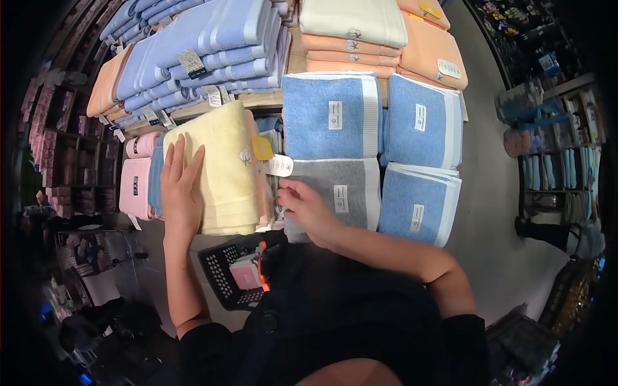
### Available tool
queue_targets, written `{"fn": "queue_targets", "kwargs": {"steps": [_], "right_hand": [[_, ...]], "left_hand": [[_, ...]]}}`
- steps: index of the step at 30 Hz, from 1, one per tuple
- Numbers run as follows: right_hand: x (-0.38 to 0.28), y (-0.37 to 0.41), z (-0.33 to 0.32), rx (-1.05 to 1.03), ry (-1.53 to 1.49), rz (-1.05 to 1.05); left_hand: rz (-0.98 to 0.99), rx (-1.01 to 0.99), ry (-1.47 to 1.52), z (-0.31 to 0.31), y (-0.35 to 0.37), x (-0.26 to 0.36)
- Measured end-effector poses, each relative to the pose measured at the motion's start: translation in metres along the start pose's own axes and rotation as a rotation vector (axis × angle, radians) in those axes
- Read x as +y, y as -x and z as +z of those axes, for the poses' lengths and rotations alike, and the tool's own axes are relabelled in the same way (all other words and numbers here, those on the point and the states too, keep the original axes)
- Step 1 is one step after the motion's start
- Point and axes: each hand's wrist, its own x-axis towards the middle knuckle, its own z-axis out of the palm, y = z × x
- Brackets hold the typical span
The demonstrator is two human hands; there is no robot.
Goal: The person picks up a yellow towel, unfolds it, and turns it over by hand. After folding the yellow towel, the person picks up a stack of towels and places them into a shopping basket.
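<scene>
My left hand (181, 186) lies flat with spread fingers on a folded pale yellow towel (225, 167), which tilts on the front of the display. A yellow tag (262, 148) and a white paper label (279, 165) hang at that towel's right side. Just below the label is my right hand (309, 209), its fingers loosely bent and apart, at the gap beside a folded grey towel (354, 193). Nothing shows in its grasp. Peach towels (265, 199) partly show behind the yellow one.
Blue towels (331, 122) with white bands stand at the right. Periwinkle towels (212, 32) and cream towels (351, 22) are stacked farther back. Pink towels (136, 186) sit at the left. A black basket (219, 273) holding a pink-covered item (245, 275) hangs below the display edge.
</scene>
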Motion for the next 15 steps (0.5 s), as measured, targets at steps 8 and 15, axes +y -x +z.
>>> {"fn": "queue_targets", "kwargs": {"steps": [8, 15], "right_hand": [[-0.011, -0.017, 0.013, -0.025, 0.029, 0.203], [-0.006, -0.016, 0.028, 0.029, -0.036, 0.15]], "left_hand": [[-0.018, -0.055, 0.279, 0.026, 0.015, -0.025], [0.013, -0.06, 0.276, 0.033, 0.027, -0.034]]}}
